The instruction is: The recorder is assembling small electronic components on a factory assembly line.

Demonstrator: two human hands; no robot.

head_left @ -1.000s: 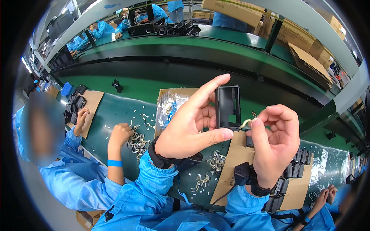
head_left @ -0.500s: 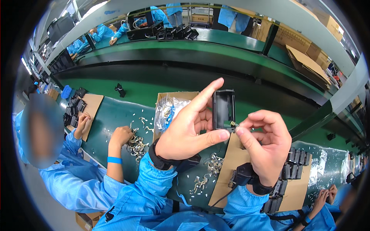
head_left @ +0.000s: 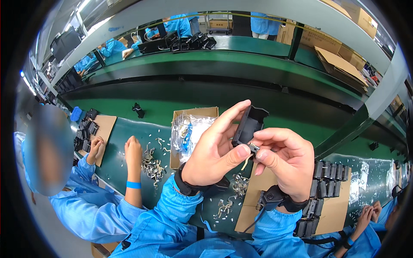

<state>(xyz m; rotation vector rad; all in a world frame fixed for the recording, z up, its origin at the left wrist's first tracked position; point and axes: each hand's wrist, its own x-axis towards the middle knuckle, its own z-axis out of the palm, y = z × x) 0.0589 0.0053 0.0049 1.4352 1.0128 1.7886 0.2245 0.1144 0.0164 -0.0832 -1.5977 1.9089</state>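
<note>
My left hand [head_left: 211, 158] is closed around a black plastic housing [head_left: 250, 124], an open-sided box tilted over the table. Its thumb presses near the housing's lower end. There, my right hand [head_left: 287, 158] pinches a small connector-like piece [head_left: 254, 147] with a row of light contacts, against the housing. A thin pale yellow wire [head_left: 246, 163] hangs down between my two thumbs. How far the piece sits inside the housing is hidden by my fingers.
A cardboard box [head_left: 175, 161] of bagged parts stands beyond my left wrist. Loose wired connectors [head_left: 154, 165] lie left, near a co-worker's hand [head_left: 134, 150]. Black housings [head_left: 320, 189] line a cardboard sheet [head_left: 337, 213] at right. A slanting metal post [head_left: 357, 124] rises at far right.
The housing has tilted over, and my right fingers have closed in on its lower end. A pale wire now shows below. The co-worker's hand has lifted off the connector pile.
</note>
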